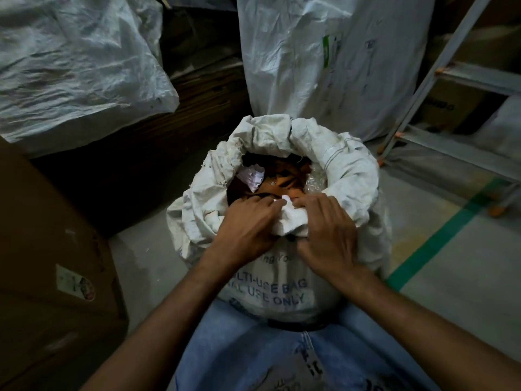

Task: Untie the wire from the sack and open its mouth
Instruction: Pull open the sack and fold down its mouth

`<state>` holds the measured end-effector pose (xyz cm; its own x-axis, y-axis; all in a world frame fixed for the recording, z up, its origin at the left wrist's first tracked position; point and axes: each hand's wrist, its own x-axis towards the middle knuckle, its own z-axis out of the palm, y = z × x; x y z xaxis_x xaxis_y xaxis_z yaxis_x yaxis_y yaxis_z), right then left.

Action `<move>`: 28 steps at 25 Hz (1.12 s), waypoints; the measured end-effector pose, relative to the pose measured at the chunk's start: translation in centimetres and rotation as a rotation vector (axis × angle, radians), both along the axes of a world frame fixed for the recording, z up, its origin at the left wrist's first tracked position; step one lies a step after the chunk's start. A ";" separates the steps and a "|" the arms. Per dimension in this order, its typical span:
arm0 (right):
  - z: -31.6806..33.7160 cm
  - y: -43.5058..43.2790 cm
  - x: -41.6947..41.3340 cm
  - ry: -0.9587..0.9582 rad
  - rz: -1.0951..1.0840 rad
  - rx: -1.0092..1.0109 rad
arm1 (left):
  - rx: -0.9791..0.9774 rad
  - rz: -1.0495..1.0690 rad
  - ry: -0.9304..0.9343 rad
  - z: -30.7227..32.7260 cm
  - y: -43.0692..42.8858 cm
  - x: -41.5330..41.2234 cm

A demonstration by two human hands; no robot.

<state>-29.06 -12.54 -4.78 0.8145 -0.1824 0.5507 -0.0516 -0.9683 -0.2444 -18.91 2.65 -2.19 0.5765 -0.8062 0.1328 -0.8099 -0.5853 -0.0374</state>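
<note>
The left hand (248, 227) and right hand (327, 230) sit side by side, fingers (307, 204) gripping the near rim of the sack (270, 289); its open mouth lies just beyond. No wire shows.

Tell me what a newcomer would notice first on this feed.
The white sack stands in the centre, its mouth rolled open over brown scraps and crumpled paper. The left hand and right hand grip the fabric of its near rim side by side. Behind it stands a second white sack, with a metal ladder at the right.
</note>
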 end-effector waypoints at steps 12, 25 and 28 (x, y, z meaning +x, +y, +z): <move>3.5 -7.4 1.8 0.540 0.353 -0.395 | -0.037 -0.022 0.002 -2.6 2.2 -2.5; 6.6 -8.8 -2.6 -0.063 0.061 -0.290 | -0.275 -0.081 -0.285 0.2 -4.3 -2.3; 8.2 -10.1 -3.2 0.862 0.283 -0.039 | -0.166 -0.212 -0.402 -3.8 -1.7 -3.6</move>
